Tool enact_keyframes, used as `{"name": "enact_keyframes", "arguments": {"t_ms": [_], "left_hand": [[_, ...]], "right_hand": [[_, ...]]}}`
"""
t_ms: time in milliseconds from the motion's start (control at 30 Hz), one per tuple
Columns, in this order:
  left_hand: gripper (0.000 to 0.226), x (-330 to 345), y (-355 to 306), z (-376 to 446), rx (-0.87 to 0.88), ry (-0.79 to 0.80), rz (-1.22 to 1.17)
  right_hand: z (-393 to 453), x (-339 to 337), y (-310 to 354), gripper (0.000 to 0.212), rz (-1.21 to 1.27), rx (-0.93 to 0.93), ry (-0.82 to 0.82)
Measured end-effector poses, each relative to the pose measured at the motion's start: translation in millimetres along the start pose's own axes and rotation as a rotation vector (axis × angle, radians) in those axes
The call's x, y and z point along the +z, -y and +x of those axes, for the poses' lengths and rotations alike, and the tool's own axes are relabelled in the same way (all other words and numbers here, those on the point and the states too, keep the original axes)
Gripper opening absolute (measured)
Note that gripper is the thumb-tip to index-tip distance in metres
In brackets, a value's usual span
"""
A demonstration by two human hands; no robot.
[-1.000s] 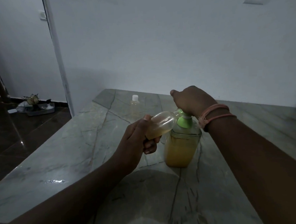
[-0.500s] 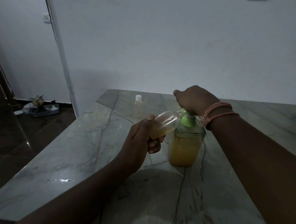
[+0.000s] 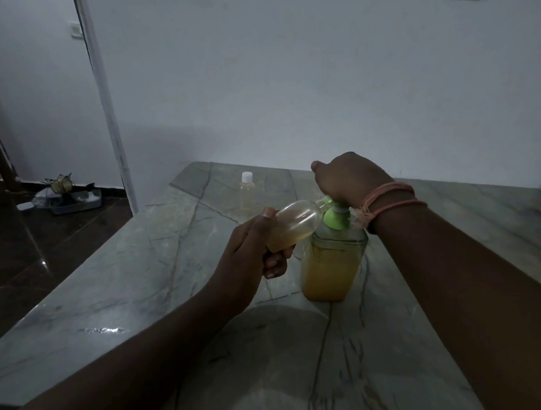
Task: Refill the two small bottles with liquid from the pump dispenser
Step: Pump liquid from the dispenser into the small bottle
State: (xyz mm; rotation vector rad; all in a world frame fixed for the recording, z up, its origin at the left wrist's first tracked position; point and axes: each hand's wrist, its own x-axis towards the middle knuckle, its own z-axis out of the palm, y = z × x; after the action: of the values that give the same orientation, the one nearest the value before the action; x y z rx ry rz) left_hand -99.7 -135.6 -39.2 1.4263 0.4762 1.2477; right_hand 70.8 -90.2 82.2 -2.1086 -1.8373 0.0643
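Note:
A clear pump dispenser (image 3: 330,266) with a green collar, holding yellow liquid, stands on the marble table (image 3: 141,274). My right hand (image 3: 347,177) rests on top of its pump head, covering it. My left hand (image 3: 249,253) grips a small clear bottle (image 3: 295,220), tilted with its mouth against the green nozzle; some yellow liquid lies in its lower end. A second small bottle (image 3: 247,192) with a white cap stands upright further back on the table.
A white wall runs behind the table. On the dark floor at the left sits a tray with clutter (image 3: 71,199). The table's left edge drops to that floor.
The view has shifted slightly. Both hands stay at the dispenser, and the small bottle stays at the nozzle.

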Motion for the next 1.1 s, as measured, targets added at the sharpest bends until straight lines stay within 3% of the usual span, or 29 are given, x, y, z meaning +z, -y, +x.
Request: {"name": "enact_keyframes", "arguments": {"t_ms": [233, 400, 600, 800, 900, 1100], "left_hand": [[0.044, 2.8, -2.1, -1.2, 0.015, -0.002, -0.004], [0.051, 2.0, 0.4, 0.1, 0.014, -0.001, 0.008], [0.046, 4.2, -1.0, -1.0, 0.019, -0.007, -0.003], [0.05, 1.7, 2.6, 0.8, 0.019, -0.011, 0.017], [0.045, 3.0, 1.7, 0.1, 0.019, -0.01, 0.026], [0.041, 2.4, -1.8, 0.0, 0.035, 0.006, 0.028]], "right_hand": [[2.9, -3.8, 1.2, 0.041, 0.043, 0.048, -0.075], [0.7, 0.2, 0.1, 0.037, 0.086, 0.085, -0.019], [-10.4, -8.4, 3.5, 0.042, 0.03, 0.081, -0.166], [-16.9, -4.8, 5.4, 0.036, 0.101, 0.03, -0.052], [-14.3, -8.0, 6.2, 0.029, -0.053, -0.009, 0.023], [-14.0, -12.7, 10.2, 0.031, -0.015, -0.019, -0.039]]}}
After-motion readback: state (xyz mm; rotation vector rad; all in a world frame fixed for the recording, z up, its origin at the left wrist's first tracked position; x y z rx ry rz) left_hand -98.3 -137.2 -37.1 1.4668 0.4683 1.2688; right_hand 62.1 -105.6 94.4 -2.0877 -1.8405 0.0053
